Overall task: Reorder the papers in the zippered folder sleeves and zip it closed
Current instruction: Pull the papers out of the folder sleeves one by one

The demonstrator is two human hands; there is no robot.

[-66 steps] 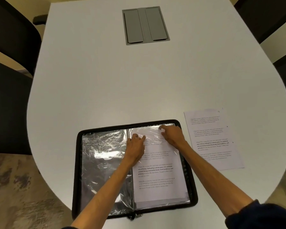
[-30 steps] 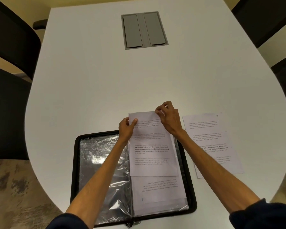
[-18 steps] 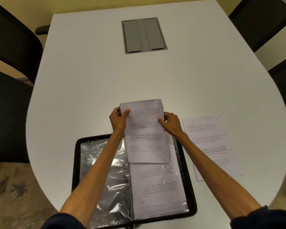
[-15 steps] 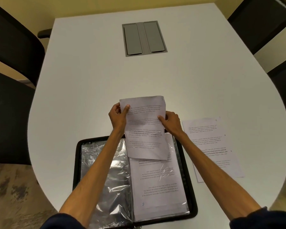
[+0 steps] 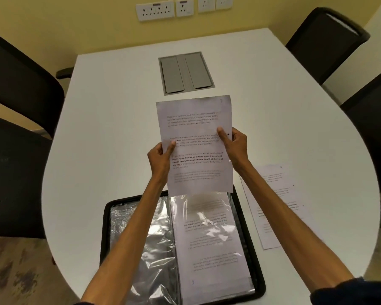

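Item, lower centre of the frame: zippered folder (image 5: 103, 238), black, lying open and flat on the table, its near edge cut off by the bottom of the frame.
Item, folder's left half: clear plastic sleeve (image 5: 128, 234), crinkled and shiny, crossed by my left forearm.
Item, folder's right half: printed sheet in sleeve (image 5: 209, 249), text upside down to me, a handwritten mark near its bottom edge.
Item, right of the folder, just beside it: loose sheet (image 5: 273, 208), flat on the table, partly under my right forearm.
Item, centre of the frame: held sheet (image 5: 196, 139), printed, raised clear of the table, its lower edge over the folder's far rim. My left hand (image 5: 160, 159) pinches its left edge, thumb on the front, fingers curled behind. My right hand (image 5: 235, 146) pinches the right edge the same way.
Item: white table (image 5: 110, 128), rounded at my end.
Item, upper centre: grey hatch (image 5: 186, 72) set into the tabletop.
Item, left and upper right: black chairs (image 5: 20, 84).
Item, top edge: wall sockets (image 5: 155, 11).
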